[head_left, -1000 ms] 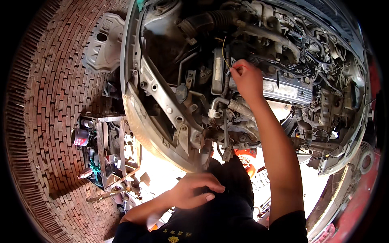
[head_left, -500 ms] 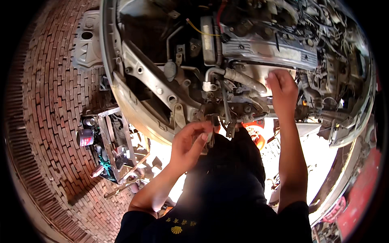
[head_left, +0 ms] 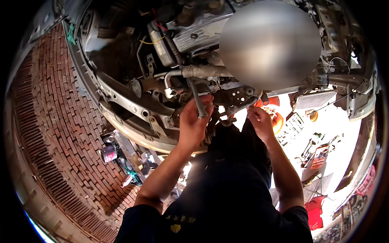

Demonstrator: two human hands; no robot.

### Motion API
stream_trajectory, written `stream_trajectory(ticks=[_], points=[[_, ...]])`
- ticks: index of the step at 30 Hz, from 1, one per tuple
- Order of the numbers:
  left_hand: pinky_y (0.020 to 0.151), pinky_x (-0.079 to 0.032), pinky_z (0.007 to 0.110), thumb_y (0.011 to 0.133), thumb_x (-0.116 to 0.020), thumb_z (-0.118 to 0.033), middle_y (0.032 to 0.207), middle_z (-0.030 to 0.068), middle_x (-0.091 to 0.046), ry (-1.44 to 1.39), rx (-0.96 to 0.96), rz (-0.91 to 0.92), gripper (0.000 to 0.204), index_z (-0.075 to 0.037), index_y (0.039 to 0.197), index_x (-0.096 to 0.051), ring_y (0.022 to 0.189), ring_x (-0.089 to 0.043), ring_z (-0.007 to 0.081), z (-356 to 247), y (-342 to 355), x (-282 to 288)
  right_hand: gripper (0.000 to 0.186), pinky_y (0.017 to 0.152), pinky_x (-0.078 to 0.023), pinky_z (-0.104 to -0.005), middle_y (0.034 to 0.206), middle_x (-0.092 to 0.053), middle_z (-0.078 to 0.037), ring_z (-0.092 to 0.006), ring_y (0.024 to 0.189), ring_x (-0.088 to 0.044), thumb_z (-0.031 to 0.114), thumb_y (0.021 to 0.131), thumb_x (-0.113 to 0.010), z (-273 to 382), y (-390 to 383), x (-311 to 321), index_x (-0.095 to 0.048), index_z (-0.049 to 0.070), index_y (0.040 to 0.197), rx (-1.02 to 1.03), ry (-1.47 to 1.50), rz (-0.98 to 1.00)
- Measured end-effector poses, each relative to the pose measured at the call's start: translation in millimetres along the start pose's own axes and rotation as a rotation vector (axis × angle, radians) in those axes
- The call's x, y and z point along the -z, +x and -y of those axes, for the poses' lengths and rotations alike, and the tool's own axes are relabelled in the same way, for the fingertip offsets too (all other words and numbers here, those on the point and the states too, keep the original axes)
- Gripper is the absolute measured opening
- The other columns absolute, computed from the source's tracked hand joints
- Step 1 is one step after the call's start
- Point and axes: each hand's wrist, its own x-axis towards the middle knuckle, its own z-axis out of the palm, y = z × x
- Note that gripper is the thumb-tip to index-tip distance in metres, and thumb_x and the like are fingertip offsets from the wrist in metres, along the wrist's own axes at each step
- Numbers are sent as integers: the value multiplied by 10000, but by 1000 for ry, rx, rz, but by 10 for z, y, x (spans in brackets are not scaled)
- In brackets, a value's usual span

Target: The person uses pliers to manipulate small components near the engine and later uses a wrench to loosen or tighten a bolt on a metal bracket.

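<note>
A person in a dark short-sleeved shirt [head_left: 219,218] stands over the open front of a car, both bare hands at the near edge of its engine bay. The left hand [head_left: 193,119] reaches up beside a slim grey metal bar [head_left: 196,97], which hangs at a slant across the fingers; the fingertips are partly hidden, and whether the grip is grasping the bar or merely resting by it cannot be told. To the right, and apart from the left, the right hand [head_left: 260,120] is raised with thumb and fingers drawn together, close to the near edge of the bay; whether its grip is clenched on anything small cannot be told either.

Just beyond the bar runs a grey hose [head_left: 206,71] joined at its left end to a metal elbow pipe [head_left: 167,81]. A pale metal front beam [head_left: 131,108] stretches away to the far left. Farther in lie a ribbed silver engine cover [head_left: 202,35], a yellow wire [head_left: 153,42] and a red wire [head_left: 155,18], while a round blur masks the far right of the bay. Beyond the right hand, an orange bowl [head_left: 278,122] sits on the brightly lit ground. Brick paving [head_left: 69,121] spreads at left.
</note>
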Motion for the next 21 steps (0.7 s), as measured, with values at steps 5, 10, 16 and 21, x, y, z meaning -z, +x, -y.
stream_trajectory(ticks=[5,10,16,21], points=[[1051,-475,308,1044,-682,-76,1152,74,-755,27,-35,-37,163,-22,1194,-720,1100,-670,142,6,280,-230,229,861,-563,-316,1043,-729,-61,-137,961,-692,60,1003,-684,-71,364,-390,-680,-2,1224,56,215,100],[856,-516,246,1007,-714,-45,1081,47,-750,185,-45,-53,156,1,1156,-723,952,-658,89,86,436,-264,252,961,-521,-318,1165,-696,-31,-142,1101,-649,84,1023,-697,127,606,-656,-675,36,1270,45,749,241],[858,-546,261,953,-711,54,1087,63,-728,571,-107,11,141,10,1084,-737,962,-687,103,273,620,-213,376,977,-514,-308,1282,-646,-67,-149,1098,-628,65,1014,-706,-164,701,-844,-609,-2,1371,147,933,402],[851,-540,245,975,-695,68,1057,52,-757,632,80,-8,167,6,1116,-759,940,-675,83,224,606,-181,301,889,-535,-303,1210,-668,-81,-151,1055,-671,114,1000,-716,-26,711,-960,-663,15,1280,242,980,381]])
